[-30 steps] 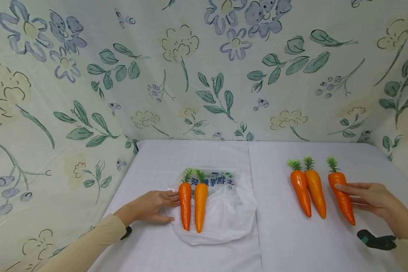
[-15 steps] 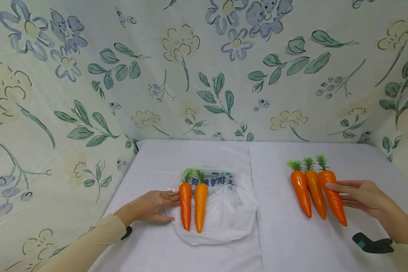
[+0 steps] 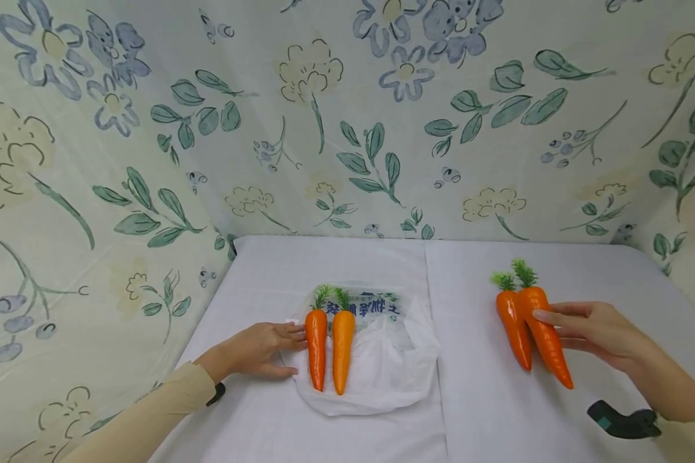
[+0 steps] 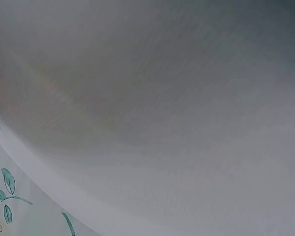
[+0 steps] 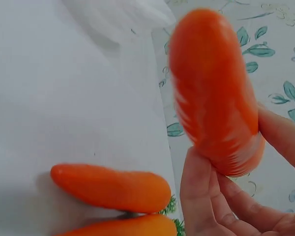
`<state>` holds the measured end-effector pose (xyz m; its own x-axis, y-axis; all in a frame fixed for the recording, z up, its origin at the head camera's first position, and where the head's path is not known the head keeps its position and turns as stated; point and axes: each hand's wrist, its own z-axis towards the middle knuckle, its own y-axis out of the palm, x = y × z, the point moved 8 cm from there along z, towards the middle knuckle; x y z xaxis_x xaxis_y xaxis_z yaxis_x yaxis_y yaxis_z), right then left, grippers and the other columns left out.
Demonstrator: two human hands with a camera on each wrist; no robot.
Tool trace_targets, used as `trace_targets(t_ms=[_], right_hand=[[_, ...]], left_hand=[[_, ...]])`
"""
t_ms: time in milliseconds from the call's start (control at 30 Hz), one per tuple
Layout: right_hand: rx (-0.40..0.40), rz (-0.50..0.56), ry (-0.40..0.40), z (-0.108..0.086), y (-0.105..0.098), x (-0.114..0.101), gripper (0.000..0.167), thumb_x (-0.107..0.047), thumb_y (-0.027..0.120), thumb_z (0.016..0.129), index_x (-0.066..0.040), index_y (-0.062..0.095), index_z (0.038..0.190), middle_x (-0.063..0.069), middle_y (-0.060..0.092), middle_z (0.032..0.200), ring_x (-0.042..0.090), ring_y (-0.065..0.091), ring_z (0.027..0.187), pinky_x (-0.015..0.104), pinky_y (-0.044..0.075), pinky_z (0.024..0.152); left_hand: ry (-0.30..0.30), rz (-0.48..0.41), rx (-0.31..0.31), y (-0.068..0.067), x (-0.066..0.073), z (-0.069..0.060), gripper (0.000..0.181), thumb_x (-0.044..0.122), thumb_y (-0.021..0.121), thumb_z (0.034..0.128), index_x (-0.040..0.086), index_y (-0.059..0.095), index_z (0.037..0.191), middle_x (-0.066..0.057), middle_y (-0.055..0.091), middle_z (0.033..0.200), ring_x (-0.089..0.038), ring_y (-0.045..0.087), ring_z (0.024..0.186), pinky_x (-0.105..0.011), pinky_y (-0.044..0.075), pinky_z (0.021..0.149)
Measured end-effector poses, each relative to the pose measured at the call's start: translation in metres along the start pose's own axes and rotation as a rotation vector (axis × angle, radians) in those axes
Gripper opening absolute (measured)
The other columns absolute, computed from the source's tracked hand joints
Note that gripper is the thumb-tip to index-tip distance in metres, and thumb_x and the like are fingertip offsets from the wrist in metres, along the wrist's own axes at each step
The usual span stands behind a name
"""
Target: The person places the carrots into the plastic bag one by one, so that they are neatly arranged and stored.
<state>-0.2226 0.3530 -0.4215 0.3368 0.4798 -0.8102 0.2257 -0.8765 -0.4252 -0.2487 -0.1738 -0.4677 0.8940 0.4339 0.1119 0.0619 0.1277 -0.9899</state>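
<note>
My right hand (image 3: 596, 331) pinches an orange toy carrot (image 3: 546, 337) with a green top, thumb on one side and fingers on the other. In the right wrist view that carrot (image 5: 214, 93) is raised, tip toward the camera. Below it lie two more carrots, one darker orange (image 5: 113, 187) and one lighter (image 5: 123, 227); the head view has the lighter one almost hidden behind the held carrot. My left hand (image 3: 260, 350) rests flat with fingertips on a white plastic bag (image 3: 388, 376), beside a red-orange carrot (image 3: 316, 350). Right of it on the bag is a yellower carrot (image 3: 342, 354).
A white cloth (image 3: 475, 411) covers the table, with a seam between the bag and the right-hand carrots. Behind and at both sides hangs floral fabric (image 3: 370, 161). The left wrist view shows mostly a blurred pale surface (image 4: 162, 147).
My right hand has carried its carrot leftward, first alongside the other two, then up over the middle one, now mostly covered. The left hand and the bag stay put.
</note>
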Motion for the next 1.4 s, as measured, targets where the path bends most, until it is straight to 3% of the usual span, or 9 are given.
trace_targets(t_ms=[133,400,700,1133,1400], right_hand=[[-0.03,0.005,-0.041,-0.003,0.014,-0.015,0.082,-0.037,0.058,0.101,0.025,0.023,0.142,0.032,0.051,0.132,0.019,0.065,0.099,0.038,0.059,0.085],[-0.057,0.005,-0.046,-0.003,0.034,-0.031,0.084,-0.038,0.059,0.1,0.025,0.022,0.142,0.035,0.046,0.133,0.021,0.064,0.099,0.041,0.058,0.087],[-0.08,0.037,-0.096,-0.004,0.057,-0.051,0.077,-0.034,0.063,0.099,0.02,0.029,0.142,0.027,0.054,0.13,0.023,0.062,0.1,0.037,0.058,0.085],[-0.098,0.055,-0.173,0.004,0.096,-0.091,0.071,-0.033,0.072,0.092,0.016,0.044,0.136,0.019,0.066,0.119,0.026,0.067,0.099,0.045,0.058,0.086],[-0.153,0.073,-0.193,0.01,0.124,-0.109,0.069,-0.029,0.076,0.09,0.017,0.047,0.133,0.019,0.068,0.115,0.026,0.068,0.096,0.044,0.059,0.084]], left_hand=[[0.004,-0.005,0.0,0.0,-0.001,0.0,0.056,0.055,0.062,0.0931,0.014,0.068,0.131,-0.003,0.06,0.137,-0.022,0.056,0.128,-0.039,0.048,0.102],[-0.002,-0.03,-0.01,-0.002,0.001,0.001,0.056,0.054,0.062,0.0935,0.012,0.068,0.13,-0.004,0.061,0.136,-0.023,0.056,0.128,-0.041,0.048,0.102],[-0.016,-0.024,-0.022,0.001,0.0,0.0,0.055,0.054,0.062,0.0933,0.014,0.068,0.131,-0.003,0.06,0.137,-0.025,0.056,0.128,-0.042,0.049,0.102],[-0.002,-0.008,-0.015,-0.008,0.003,0.002,0.054,0.052,0.063,0.0932,0.012,0.069,0.129,-0.005,0.061,0.136,-0.024,0.056,0.127,-0.041,0.049,0.101],[-0.007,-0.032,-0.022,-0.003,0.001,0.002,0.055,0.052,0.063,0.0937,0.012,0.068,0.13,-0.005,0.061,0.136,-0.023,0.056,0.128,-0.041,0.048,0.102]])
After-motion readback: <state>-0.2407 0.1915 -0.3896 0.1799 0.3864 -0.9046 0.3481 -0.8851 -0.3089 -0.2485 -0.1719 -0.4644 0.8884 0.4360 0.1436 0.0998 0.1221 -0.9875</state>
